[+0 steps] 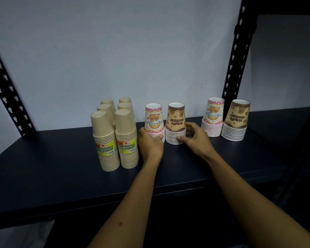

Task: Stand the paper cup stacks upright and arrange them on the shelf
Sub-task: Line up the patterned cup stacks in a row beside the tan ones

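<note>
Left hand [149,143] fingers curl round the pink cup stack [154,120], right hand [193,136] fingers grip the touching brown cup stack [175,123], both upside down on the shelf [61,167], with two more patterned stacks right, six tan stacks [115,133] left.

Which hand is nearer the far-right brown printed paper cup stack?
Right. The right hand grips another brown stack, left of the far-right brown printed paper cup stack; the left hand is farther left.
</note>
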{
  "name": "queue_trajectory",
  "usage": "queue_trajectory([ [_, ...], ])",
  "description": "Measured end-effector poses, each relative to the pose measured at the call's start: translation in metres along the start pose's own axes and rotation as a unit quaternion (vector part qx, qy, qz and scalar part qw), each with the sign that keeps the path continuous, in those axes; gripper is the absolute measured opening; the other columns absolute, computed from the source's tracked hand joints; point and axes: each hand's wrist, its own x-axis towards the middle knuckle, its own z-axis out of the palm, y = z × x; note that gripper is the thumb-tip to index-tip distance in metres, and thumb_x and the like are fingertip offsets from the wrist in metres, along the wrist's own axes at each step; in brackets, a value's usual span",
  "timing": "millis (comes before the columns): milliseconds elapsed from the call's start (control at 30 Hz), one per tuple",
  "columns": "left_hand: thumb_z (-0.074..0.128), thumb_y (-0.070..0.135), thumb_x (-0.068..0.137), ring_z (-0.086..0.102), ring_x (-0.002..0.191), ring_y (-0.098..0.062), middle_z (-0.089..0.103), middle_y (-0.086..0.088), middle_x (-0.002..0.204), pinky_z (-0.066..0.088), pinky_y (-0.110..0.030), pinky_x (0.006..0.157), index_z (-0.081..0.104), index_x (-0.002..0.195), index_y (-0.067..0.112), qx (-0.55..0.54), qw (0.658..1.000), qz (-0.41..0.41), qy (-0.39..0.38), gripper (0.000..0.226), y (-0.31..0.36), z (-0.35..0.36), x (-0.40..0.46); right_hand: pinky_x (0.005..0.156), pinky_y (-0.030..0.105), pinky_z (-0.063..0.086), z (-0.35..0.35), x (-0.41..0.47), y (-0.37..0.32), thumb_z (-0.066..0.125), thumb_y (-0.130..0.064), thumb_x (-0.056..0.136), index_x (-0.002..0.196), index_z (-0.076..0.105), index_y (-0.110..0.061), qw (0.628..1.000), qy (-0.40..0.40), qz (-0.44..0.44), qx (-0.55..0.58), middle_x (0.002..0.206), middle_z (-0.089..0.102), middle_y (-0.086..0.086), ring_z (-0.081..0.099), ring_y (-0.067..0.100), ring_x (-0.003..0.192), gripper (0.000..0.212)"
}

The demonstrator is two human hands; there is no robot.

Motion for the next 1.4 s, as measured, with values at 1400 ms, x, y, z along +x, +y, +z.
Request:
queue_trajectory([
  [1400, 0.062, 0.02, 0.084, 0.056, 0.109, -0.027, 0.055, -0.012, 0.122, 0.045, -0.031, 0.082, 0.059, 0.114, 0.005, 0.183, 0.98, 0.04, -0.06, 0.033, 0.007, -0.024, -0.046, 0.09, 0.03, 0.047, -0.009, -0.027, -0.005, 0.074, -0.019, 0.082, 0.133, 0.05, -0.008, 0.992, 0.051, 0.04, -0.105, 0.13, 0.058, 0.01, 0.057, 0.021, 0.116, 0.057],
])
